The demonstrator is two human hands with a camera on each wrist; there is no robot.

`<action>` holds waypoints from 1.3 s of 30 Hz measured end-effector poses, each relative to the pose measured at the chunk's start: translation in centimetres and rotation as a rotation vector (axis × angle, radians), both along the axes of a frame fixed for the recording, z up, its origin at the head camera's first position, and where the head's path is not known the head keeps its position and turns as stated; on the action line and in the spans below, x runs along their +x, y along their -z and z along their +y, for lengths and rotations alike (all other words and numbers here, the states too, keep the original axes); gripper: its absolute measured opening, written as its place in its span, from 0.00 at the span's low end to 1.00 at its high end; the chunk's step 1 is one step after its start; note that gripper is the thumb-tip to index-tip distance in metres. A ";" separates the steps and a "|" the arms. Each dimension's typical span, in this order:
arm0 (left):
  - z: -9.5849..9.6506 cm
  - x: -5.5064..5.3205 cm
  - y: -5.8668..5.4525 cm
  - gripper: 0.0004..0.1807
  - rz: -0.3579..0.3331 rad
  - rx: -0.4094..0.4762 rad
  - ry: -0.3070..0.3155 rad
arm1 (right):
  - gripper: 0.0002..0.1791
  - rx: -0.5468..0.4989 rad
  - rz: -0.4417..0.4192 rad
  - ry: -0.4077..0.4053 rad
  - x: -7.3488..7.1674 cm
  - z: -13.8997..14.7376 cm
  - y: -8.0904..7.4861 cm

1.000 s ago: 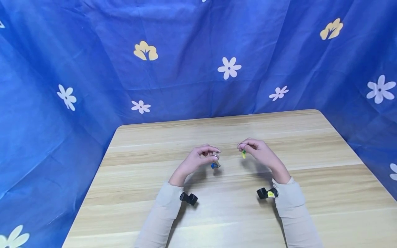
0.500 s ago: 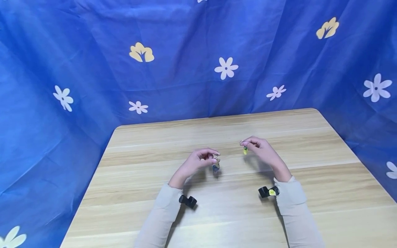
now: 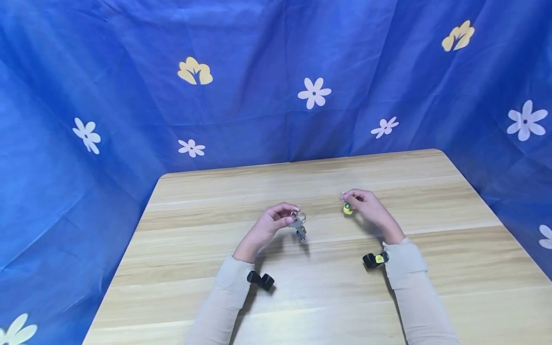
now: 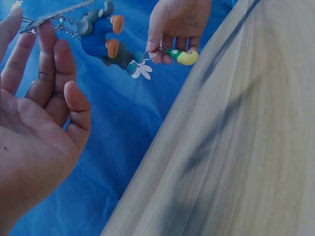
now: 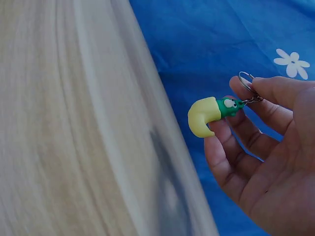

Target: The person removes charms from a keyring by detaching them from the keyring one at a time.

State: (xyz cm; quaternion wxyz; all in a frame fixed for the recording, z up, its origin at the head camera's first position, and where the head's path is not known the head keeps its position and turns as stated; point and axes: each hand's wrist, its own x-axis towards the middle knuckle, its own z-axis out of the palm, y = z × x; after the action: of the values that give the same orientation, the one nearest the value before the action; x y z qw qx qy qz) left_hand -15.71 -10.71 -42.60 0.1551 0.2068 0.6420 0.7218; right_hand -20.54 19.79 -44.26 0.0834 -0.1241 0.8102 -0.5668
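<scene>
My left hand [image 3: 268,226] pinches a bunch of keys by its metal ring [image 3: 301,217] above the table. A flat silver key [image 4: 64,13] shows at the fingertips in the left wrist view. From a chain on that ring hangs a blue-and-grey figure charm [image 4: 96,37] with orange feet. Farther right, my right hand [image 3: 370,207] holds a keychain by its thin split ring [image 5: 246,81], between thumb and index finger. Its charm [image 5: 204,117] is a curved yellow shape with a green top and a small face, dangling near the other fingers. The two hands are apart.
The wood-grain table [image 3: 302,287] stretches under both hands. A blue cloth [image 3: 241,86] with white and yellow flowers hangs behind it and at both sides. Black wrist cameras [image 3: 260,281] sit at both cuffs.
My right hand has moved a little right and away with the yellow charm. The left hand has shifted slightly left, and its ring and key now show more clearly.
</scene>
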 end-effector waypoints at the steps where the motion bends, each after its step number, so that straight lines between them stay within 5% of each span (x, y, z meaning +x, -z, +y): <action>1: 0.0 0.0 0.0 0.16 0.000 0.005 0.002 | 0.18 0.001 -0.004 -0.001 -0.1 0.0 0.2; 12: -0.2 0.2 0.0 0.12 0.036 0.035 0.061 | 0.18 0.034 -0.020 0.002 -1.0 0.1 1.4; 23: -0.5 0.2 -0.1 0.13 0.012 -0.015 0.005 | 0.19 0.016 -0.079 -0.011 -2.7 0.1 1.4; 31: -1.0 0.0 -0.3 0.29 -0.010 -0.038 0.009 | 0.21 0.066 -0.119 0.014 -4.0 0.1 1.2; 39: -1.1 -0.1 -0.8 0.22 -0.050 -0.037 0.027 | 0.21 0.074 -0.159 0.005 -5.0 0.1 1.0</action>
State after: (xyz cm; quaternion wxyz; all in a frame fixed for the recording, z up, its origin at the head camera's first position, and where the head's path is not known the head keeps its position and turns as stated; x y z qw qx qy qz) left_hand -15.76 -11.83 -41.79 0.1845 0.1944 0.6483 0.7126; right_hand -25.57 19.92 -45.22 0.1506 -0.0735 0.8216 -0.5448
